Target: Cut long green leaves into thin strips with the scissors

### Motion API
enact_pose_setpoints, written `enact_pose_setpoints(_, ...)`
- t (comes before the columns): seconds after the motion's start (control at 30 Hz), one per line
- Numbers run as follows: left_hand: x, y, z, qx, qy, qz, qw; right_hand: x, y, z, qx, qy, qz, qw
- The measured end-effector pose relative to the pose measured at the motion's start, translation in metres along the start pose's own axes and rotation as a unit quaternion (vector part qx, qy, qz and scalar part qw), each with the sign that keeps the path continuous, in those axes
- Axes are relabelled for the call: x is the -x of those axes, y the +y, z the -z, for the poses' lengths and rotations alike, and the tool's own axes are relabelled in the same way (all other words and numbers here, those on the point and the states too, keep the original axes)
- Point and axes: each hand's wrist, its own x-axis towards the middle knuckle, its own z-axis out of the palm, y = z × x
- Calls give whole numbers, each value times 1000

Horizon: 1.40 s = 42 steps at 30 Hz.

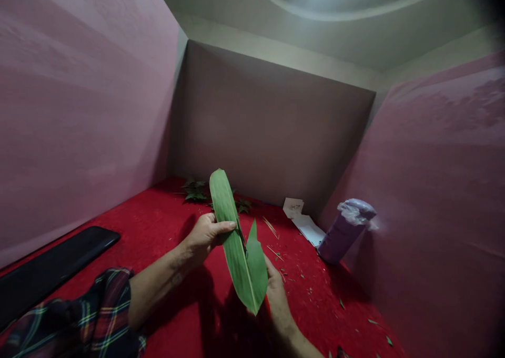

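Note:
A long green leaf (236, 250) is held up over the red cloth, its far end pointing away from me. My left hand (207, 234) pinches its left edge, thumb flat on top and fingers underneath. A pointed flap (255, 263) of leaf stands apart along the right side, split from the main strip by a gap. In that gap shows a thin dark, blade-like thing (241, 236). My right hand (276, 289) is closed behind the flap, its fingers mostly hidden. An orange-red edge beside that hand is too little seen to name.
Several leafy sprigs (195, 191) lie at the back of the red cloth (158, 221). Thin sticks (271, 227), papers (307, 229) and a purple plastic-wrapped roll (345, 232) are on the right, with leaf scraps nearby. A long black object (59, 258) lies left. Pink walls enclose both sides.

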Motion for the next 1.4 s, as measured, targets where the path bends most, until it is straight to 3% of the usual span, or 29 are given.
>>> enact_pose_setpoints(0.17,1,0,-1,5,-5,4,1000,1,-5,0,10,-6,10,1000)
enact_pose_setpoints(0.53,4,4,-1,2,22,-7,1000,-4,5,1,-42,-19,4,999)
enact_pose_setpoints(1.03,2,4,-1,-12,33,-10,999,-6,12,9,-26,-54,25,998)
enact_pose_setpoints(1.4,2,7,-1,-13,14,-5,1000,-4,13,8,-19,-37,31,999)
